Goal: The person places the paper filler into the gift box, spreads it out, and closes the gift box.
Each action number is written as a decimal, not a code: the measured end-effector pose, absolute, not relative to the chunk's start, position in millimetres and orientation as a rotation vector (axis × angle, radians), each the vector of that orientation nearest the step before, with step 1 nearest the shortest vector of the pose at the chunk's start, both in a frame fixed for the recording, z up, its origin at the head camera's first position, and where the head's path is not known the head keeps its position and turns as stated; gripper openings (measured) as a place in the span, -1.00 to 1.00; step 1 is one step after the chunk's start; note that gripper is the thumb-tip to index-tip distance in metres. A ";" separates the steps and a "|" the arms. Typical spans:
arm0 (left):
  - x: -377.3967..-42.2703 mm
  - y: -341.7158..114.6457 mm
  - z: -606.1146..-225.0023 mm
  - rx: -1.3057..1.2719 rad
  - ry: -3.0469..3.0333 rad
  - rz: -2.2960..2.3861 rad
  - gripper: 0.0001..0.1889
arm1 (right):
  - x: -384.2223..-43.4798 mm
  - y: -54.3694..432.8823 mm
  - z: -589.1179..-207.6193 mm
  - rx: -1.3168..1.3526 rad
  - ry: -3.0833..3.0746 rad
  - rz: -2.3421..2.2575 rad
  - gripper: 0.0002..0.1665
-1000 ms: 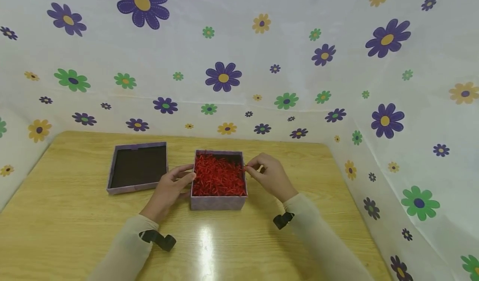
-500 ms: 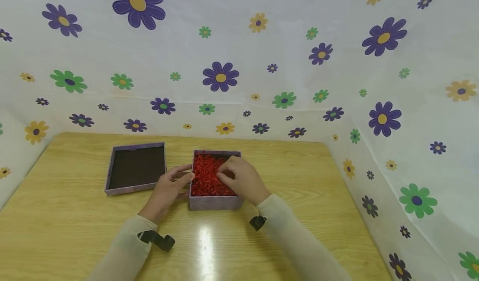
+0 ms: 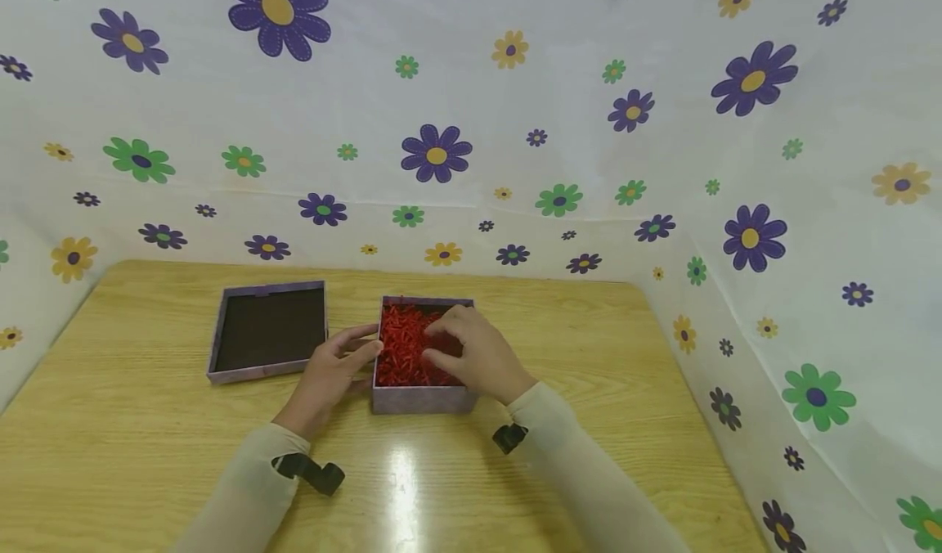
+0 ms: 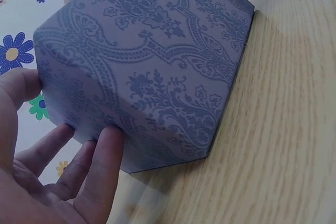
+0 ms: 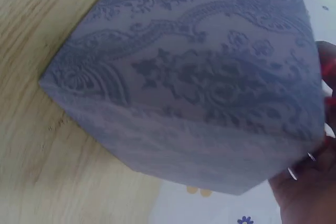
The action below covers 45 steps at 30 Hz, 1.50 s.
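A lavender patterned box (image 3: 421, 400) stands without its lid on the table, filled with red shredded paper (image 3: 403, 345). My left hand (image 3: 329, 379) holds the box's left side, the thumb at the rim and the fingers lower on the wall. In the left wrist view, the fingertips (image 4: 111, 136) press the patterned wall. Over the right half of the filling is my right hand (image 3: 482, 358), with thumb and forefinger apart above the shreds. Most of that hand is hidden behind the box (image 5: 210, 77) in the right wrist view, where red bits show beside the fingers.
Left of the box lies its lid (image 3: 268, 371), inside up, dark within and lavender at the edges. A wooden table (image 3: 603, 340) carries both. White flower-printed sheeting (image 3: 567, 144) rises at the back and sides.
From the box's right rim, where it pinched a red strand, my right hand has moved left over the filling. Its thumb and forefinger have since parted. The left hand stays in place.
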State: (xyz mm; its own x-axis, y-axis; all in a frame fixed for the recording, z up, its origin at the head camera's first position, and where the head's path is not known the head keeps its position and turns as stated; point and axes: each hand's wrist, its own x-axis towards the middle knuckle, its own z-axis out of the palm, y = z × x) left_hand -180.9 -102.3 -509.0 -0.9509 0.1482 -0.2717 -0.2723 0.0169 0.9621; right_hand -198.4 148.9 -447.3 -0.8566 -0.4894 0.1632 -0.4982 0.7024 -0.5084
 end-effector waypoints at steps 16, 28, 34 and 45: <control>-178.6 -101.2 -508.2 -0.121 2.007 2.012 -0.34 | -181.7 124.9 -438.7 0.550 -3.134 0.784 0.16; -179.7 -100.6 -508.2 -0.125 1.997 2.022 -0.34 | -188.6 108.5 -444.7 0.543 -3.275 0.863 -0.04; -180.6 -101.8 -511.1 -0.121 1.999 2.032 -0.33 | -201.7 104.5 -451.2 0.631 -3.310 0.853 -0.28; -180.9 -103.8 -510.2 -0.098 2.003 2.026 -0.37 | -205.5 102.5 -450.1 0.627 -3.364 0.761 -0.20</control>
